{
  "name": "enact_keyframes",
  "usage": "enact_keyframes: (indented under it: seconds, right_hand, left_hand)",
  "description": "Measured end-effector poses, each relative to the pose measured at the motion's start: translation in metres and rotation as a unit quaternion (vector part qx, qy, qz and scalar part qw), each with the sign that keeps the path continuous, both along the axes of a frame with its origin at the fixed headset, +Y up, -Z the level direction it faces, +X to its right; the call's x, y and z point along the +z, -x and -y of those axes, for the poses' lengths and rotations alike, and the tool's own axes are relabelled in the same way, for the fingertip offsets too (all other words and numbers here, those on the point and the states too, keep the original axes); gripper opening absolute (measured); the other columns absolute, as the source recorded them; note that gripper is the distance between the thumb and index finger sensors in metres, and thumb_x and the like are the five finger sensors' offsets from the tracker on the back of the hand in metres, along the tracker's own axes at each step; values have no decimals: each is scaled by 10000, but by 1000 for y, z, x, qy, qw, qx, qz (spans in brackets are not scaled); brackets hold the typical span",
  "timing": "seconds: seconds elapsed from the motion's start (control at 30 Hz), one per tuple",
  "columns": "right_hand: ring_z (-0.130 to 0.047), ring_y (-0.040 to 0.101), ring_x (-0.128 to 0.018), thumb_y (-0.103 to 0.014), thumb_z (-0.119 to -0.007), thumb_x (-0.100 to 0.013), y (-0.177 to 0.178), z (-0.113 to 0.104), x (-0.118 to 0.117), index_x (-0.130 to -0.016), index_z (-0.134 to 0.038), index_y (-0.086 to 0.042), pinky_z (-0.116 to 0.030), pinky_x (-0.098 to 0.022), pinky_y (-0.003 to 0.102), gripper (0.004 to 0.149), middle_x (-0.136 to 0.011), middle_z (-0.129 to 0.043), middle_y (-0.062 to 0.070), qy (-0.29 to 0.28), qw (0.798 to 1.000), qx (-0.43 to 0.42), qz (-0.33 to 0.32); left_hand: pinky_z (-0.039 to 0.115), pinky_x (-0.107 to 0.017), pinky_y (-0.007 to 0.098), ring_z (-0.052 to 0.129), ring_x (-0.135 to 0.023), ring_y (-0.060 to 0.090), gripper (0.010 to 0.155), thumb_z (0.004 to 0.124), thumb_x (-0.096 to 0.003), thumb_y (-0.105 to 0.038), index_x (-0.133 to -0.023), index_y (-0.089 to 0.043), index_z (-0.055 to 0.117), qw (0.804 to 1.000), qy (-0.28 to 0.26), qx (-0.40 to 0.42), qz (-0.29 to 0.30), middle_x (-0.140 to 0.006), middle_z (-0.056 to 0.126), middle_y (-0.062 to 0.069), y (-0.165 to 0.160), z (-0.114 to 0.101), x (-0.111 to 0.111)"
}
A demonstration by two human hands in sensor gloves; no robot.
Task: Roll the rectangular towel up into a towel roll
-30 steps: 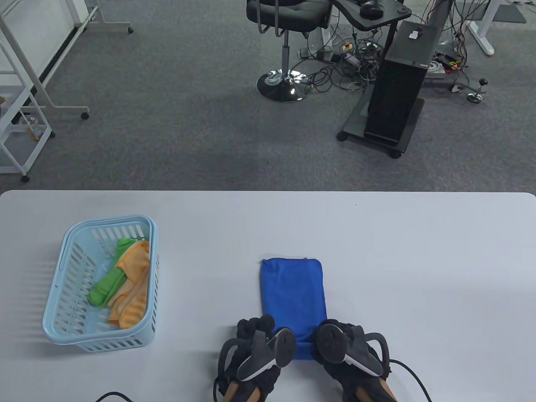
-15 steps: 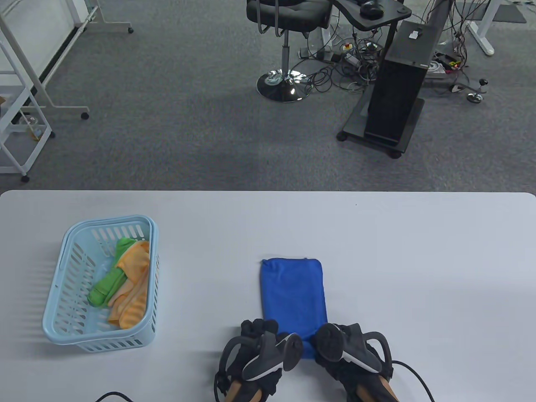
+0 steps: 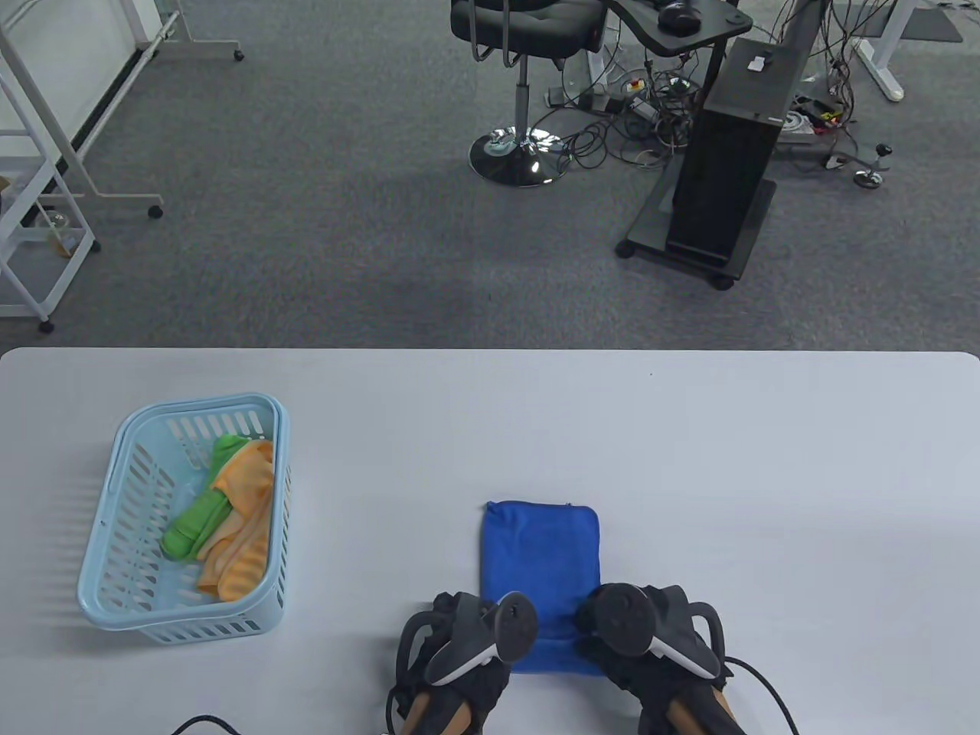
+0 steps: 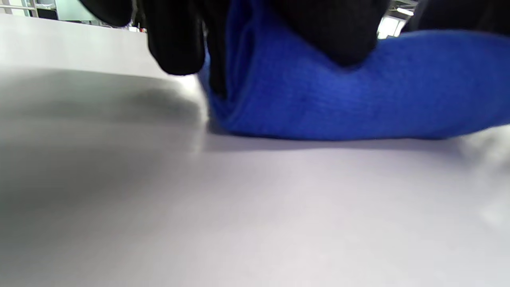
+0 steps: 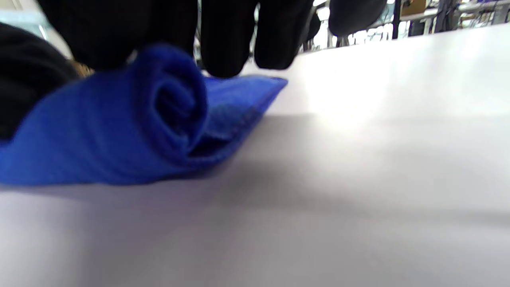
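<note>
A blue towel lies lengthwise on the white table, near the front edge. Its near end is wound into a short roll under my hands. My left hand grips the roll's left end and my right hand grips its right end; trackers hide the fingers from above. In the right wrist view the roll's spiral end shows, with gloved fingers curled over its top and the flat part stretching beyond. In the left wrist view black fingers press onto the blue roll.
A light blue slotted basket stands at the left of the table and holds a green cloth and an orange cloth. Beyond the far table edge are carpet, an office chair and a black stand.
The towel has slid toward the front edge; its far edge now lies nearer me. Both hands have drawn back with the rolled end, and more of the near end shows between them.
</note>
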State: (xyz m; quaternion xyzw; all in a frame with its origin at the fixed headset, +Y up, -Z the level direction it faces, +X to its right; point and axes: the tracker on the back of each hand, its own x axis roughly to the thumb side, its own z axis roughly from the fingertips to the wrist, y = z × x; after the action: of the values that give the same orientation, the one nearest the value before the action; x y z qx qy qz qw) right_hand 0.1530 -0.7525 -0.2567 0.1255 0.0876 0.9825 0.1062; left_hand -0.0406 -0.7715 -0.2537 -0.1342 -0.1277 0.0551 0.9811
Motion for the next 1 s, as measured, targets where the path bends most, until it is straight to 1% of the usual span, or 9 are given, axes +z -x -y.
enact_keyframes:
  seconds: [0.17, 0.23, 0.33, 0.4, 0.5, 0.57, 0.7, 0.8, 1.0]
  right_hand:
    - [-683, 290, -918, -469, -753, -282, 4, -3, 4, -757, -801, -287, -516, -695, 610, 512, -934, -665, 32, -28, 998, -43, -26]
    - [-676, 304, -918, -491, -761, -268, 9, 6, 2, -770, -800, -277, -515, -690, 615, 547, -939, -658, 46, -1, 999, -18, -36]
    - [-590, 325, -962, -536, -758, -264, 11, 21, -1, -881, -660, -325, -477, -705, 620, 660, -992, -560, 58, 52, 995, 75, -36]
    - [-563, 334, -971, -529, -781, -261, 10, 27, -4, -919, -587, -327, -461, -709, 624, 715, -1003, -513, 57, 75, 994, 72, -28]
    - [-549, 347, -973, -506, -812, -257, 8, 28, -6, -933, -599, -312, -454, -707, 631, 735, -1005, -508, 68, 69, 995, 76, -22]
    - [-552, 340, -975, -506, -805, -265, 7, 29, -6, -946, -577, -327, -459, -709, 625, 740, -1010, -495, 57, 68, 993, 93, -21]
    - [-613, 333, -950, -474, -762, -291, 7, 27, -7, -916, -669, -298, -490, -700, 619, 656, -984, -566, 64, 52, 997, 65, -5]
    - [-657, 320, -933, -466, -743, -296, 5, 25, -7, -888, -727, -288, -503, -695, 621, 618, -960, -624, 52, 39, 998, 54, -1]
    - [-716, 301, -904, -518, -654, -313, -4, 21, -10, -778, -867, -249, -496, -682, 646, 577, -849, -779, 28, 49, 999, 18, 3]
  left_hand:
    - [469, -690, 661, 693, -911, 398, 439, 743, -411, -406, -837, -301, 728, 1000, 9, -4, -4, -759, 876, 67, -3, 3, 1]
    - [452, -694, 661, 649, -932, 402, 434, 734, -415, -416, -811, -241, 721, 1000, 7, -18, -4, -828, 814, 70, -4, 3, 1]
    - [450, -700, 661, 634, -957, 414, 446, 738, -403, -433, -820, -276, 763, 999, -23, -31, -6, -903, 793, 90, -3, 0, 4]
    - [436, -702, 665, 621, -967, 422, 468, 711, -404, -450, -838, -292, 791, 999, -23, -42, 10, -924, 791, 102, -2, -2, 5]
    - [395, -703, 670, 561, -984, 440, 577, 683, -375, -524, -889, -282, 784, 999, -22, -39, 27, -976, 742, 138, 0, -3, 7]
    - [360, -711, 680, 523, -1000, 459, 640, 722, -316, -608, -850, -279, 847, 998, -24, -42, 33, -992, 750, 131, -1, -5, 8]
    - [346, -718, 679, 472, -1026, 444, 811, 837, -276, -616, -990, -274, 661, 989, 13, -139, 58, -1055, 647, 93, -9, 5, 10]
    - [413, -702, 667, 568, -986, 427, 674, 837, -319, -519, -934, -254, 761, 995, -27, -90, 44, -988, 730, 104, -8, 3, 8]
    - [453, -696, 671, 690, -941, 402, 606, 751, -296, -527, -812, -265, 933, 999, -13, -32, 29, -760, 926, 73, 1, -3, 7]
